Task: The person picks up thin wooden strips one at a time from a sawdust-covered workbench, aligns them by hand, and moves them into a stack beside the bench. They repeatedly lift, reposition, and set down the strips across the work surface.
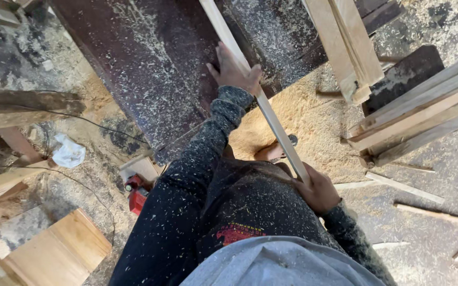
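Observation:
A long thin strip of pale wood (271, 119) runs diagonally from the top centre down to my waist. My left hand (234, 69) lies on the strip where it rests on the dark, sawdust-covered machine table (149, 63), fingers closed over it. My right hand (319, 188) grips the strip's near end beside my hip. My dark sleeves and trousers are flecked with sawdust. One foot in a sandal (274, 151) shows below the strip on the sawdust floor.
A bundle of wood strips (348, 42) leans at the top right. Stacked strips (420, 116) lie at the right, loose offcuts (430, 209) on the floor. A red power tool (136, 190), a wooden board (62, 251) and planks (22, 106) sit at the left.

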